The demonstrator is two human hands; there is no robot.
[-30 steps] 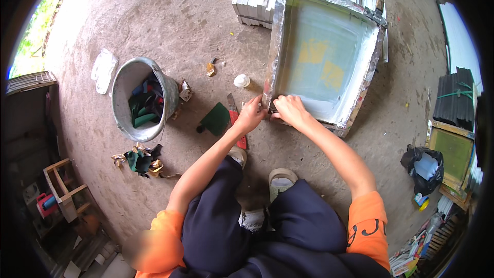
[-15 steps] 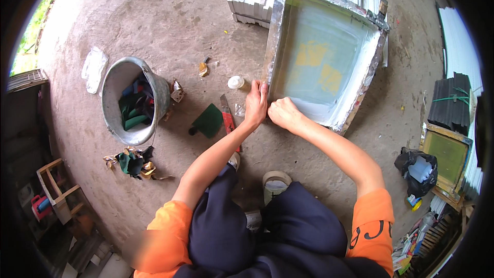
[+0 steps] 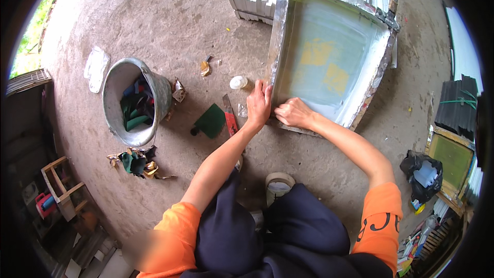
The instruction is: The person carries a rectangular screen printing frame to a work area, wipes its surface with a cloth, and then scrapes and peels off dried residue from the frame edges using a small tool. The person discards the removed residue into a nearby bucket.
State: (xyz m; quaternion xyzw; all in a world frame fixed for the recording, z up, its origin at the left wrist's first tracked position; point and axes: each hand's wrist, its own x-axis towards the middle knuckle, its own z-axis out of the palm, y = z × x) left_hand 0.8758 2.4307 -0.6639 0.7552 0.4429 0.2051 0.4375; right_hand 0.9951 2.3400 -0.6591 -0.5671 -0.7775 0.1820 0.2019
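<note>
Concrete floor (image 3: pixel 170 15) | hands (image 3: pixel 259 105) (image 3: pixel 295 114) at framed screen (image 3: pixel 329 28), slightly farther apart than before | grip obscured, cannot tell

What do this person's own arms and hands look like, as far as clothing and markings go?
The left hand and right hand are bare, without gloves, and both forearms are uncovered, with no watch or bracelet visible. The left sleeve and right sleeve are bright orange and short; the right one carries large black lettering.
</note>
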